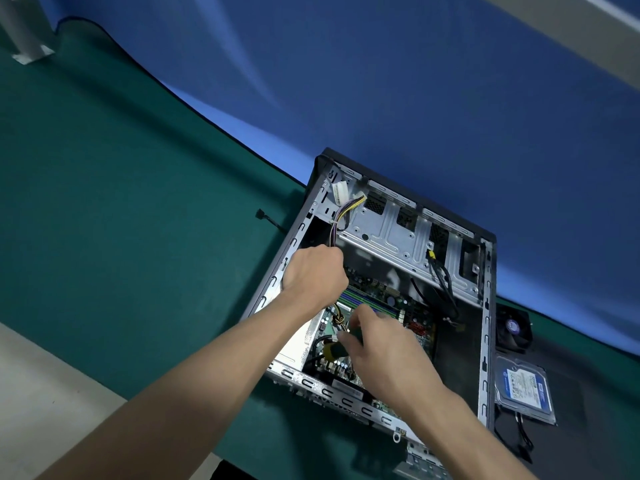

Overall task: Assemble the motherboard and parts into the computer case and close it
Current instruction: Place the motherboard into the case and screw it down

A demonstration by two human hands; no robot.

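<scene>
Head view: computer case (485,306) lies open on side, lower right of frame. Motherboard (412,317) sits flat inside. Board looks thin, easy to break; best held by edges. Case looks heavy, metal, hard.

Left hand (313,271) clenched round wire bundle (341,213); wires look bendy.

Right hand (381,351) grasps yellow screwdriver (332,351) over board.

Hard drive (524,389) and fan (512,329) lie right of case. Green mat (121,202) covers table; blue cloth (381,81) behind.

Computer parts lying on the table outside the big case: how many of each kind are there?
Hard drive: 1
Fan: 1
Loose black cable end: 1
Total: 3
</scene>
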